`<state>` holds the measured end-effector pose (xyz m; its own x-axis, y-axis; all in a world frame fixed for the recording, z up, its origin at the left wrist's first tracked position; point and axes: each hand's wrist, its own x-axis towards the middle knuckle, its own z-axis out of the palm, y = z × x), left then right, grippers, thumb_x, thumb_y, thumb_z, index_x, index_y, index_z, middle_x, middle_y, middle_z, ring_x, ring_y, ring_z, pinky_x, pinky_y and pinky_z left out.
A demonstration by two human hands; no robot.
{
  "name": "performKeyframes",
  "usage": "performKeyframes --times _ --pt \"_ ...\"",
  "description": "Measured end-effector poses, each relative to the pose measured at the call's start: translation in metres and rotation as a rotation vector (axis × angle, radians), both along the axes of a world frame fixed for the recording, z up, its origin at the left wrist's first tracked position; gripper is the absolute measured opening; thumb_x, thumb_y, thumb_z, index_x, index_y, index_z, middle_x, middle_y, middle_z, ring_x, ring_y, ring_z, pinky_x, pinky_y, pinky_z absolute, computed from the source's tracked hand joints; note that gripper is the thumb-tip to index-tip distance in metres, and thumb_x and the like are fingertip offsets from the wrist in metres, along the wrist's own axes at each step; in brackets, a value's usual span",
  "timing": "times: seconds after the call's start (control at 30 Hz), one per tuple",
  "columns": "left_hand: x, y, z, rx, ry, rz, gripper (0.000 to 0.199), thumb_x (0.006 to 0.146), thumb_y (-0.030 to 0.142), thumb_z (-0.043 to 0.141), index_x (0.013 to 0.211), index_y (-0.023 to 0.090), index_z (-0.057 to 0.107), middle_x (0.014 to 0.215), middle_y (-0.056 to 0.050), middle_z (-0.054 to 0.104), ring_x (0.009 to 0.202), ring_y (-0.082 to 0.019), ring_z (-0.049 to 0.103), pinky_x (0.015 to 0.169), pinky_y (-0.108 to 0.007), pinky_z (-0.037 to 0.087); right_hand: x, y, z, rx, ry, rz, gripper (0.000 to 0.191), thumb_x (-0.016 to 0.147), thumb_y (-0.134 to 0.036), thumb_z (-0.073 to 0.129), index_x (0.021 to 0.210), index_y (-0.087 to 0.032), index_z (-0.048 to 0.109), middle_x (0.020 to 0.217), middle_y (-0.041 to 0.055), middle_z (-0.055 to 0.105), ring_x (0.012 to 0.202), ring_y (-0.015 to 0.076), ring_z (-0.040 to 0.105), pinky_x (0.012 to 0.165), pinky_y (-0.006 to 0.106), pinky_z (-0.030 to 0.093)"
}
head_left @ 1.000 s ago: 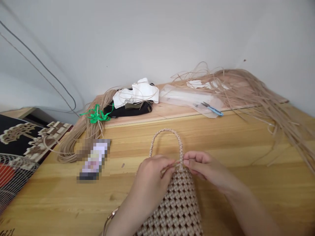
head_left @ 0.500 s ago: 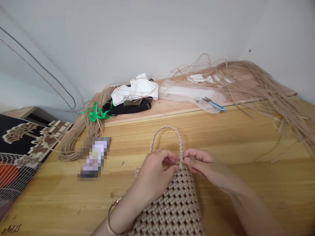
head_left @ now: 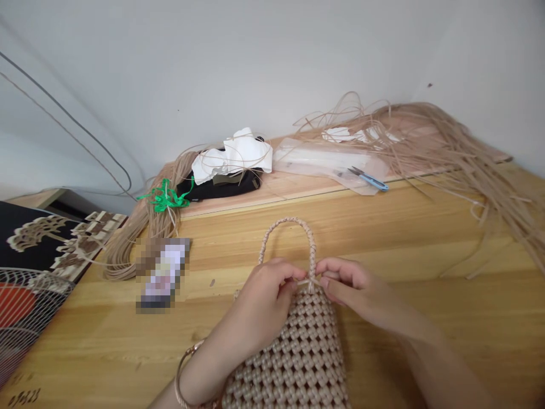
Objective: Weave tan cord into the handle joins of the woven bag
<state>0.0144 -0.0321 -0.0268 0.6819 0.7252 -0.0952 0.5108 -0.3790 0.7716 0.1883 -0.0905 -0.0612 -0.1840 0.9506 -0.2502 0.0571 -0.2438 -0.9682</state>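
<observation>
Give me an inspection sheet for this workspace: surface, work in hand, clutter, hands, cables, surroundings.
Surface: wooden table; handwritten digits, near left corner.
Work in hand: woven bag with arched handle.
Clutter: green-tied strand bundle, pixelated object, white paper on black fabric item, blue-handled snips overlapping plastic, loose strands.
Hands: left hand pinches thin strand at handle's base; right hand opposite, grip unclear.
Cables: dark cable against wall, left.
Surroundings: wire basket, left.

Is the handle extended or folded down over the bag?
Extended: the handle arches beyond the bag, not back over its weave.
</observation>
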Motion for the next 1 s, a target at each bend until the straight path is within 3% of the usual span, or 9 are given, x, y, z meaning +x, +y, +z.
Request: performKeyframes --times 0.27,0.47,0.6,0.7,0.87,1.0 --pt "0.005 0.003 0.008 -0.414 -0.083 0.183 0.022 0.079 0.004 0.051 0.084 0.014 0.07 0.086 -0.004 0.071 0.079 -0.014 0.061 0.074 -0.026 0.046 0.0 -0.003 0.001 0.034 -0.046 0.025 0.012 0.09 -0.031 0.043 0.089 -0.02 0.047 0.06 -0.0084 0.036 0.054 0.0102 0.031 0.051 0.024 0.025" --pt "0.006 0.011 0.013 -0.774 -0.154 0.322 0.025 0.072 -0.003 0.052 0.073 0.015 0.07 0.066 0.003 0.066 0.062 -0.006 0.054 0.064 -0.019 0.04 -0.001 -0.004 0.002 0.057 -0.099 0.021 0.011 0.092 -0.03 0.04 0.087 -0.021 0.044 0.059 -0.0086 0.04 0.054 0.0108 0.034 0.052 0.025 0.028" --pt "0.003 0.013 0.013 -0.802 -0.142 0.318 0.022 0.07 0.001 0.053 0.075 0.015 0.071 0.057 0.004 0.06 0.053 -0.006 0.047 0.057 -0.019 0.035 -0.002 -0.003 0.005 0.066 -0.146 0.016 0.01 0.091 -0.028 0.042 0.083 -0.022 0.045 0.058 -0.0084 0.043 0.054 0.0112 0.037 0.052 0.025 0.029" --pt "0.006 0.013 0.011 -0.796 -0.132 0.297 0.009 0.068 0.012 0.063 0.075 0.013 0.069 0.06 0.003 0.061 0.056 -0.007 0.048 0.058 -0.021 0.036 -0.004 -0.003 0.007 0.078 -0.178 0.013 0.009 0.09 -0.026 0.043 0.081 -0.022 0.045 0.057 -0.0082 0.045 0.055 0.0115 0.04 0.052 0.025 0.03" --pt "0.009 0.012 0.004 -0.724 -0.1 0.285 0.027 0.051 0.021 0.08 0.072 0.012 0.064 0.053 0.006 0.052 0.051 -0.007 0.04 0.05 -0.021 0.027 -0.006 -0.007 0.012 0.091 -0.247 0.03 0.008 0.088 -0.024 0.042 0.08 -0.023 0.044 0.056 -0.0087 0.044 0.053 0.0109 0.039 0.051 0.024 0.03" --pt "0.006 0.01 -0.001 -0.62 -0.091 0.184 0.024 0.061 0.031 0.074 0.07 0.013 0.061 0.054 0.006 0.046 0.052 -0.008 0.036 0.051 -0.023 0.025 -0.008 -0.008 0.017 0.088 -0.329 0.05 0.006 0.088 -0.024 0.041 0.084 -0.024 0.044 0.055 -0.0094 0.044 0.051 0.0108 0.037 0.049 0.023 0.029"
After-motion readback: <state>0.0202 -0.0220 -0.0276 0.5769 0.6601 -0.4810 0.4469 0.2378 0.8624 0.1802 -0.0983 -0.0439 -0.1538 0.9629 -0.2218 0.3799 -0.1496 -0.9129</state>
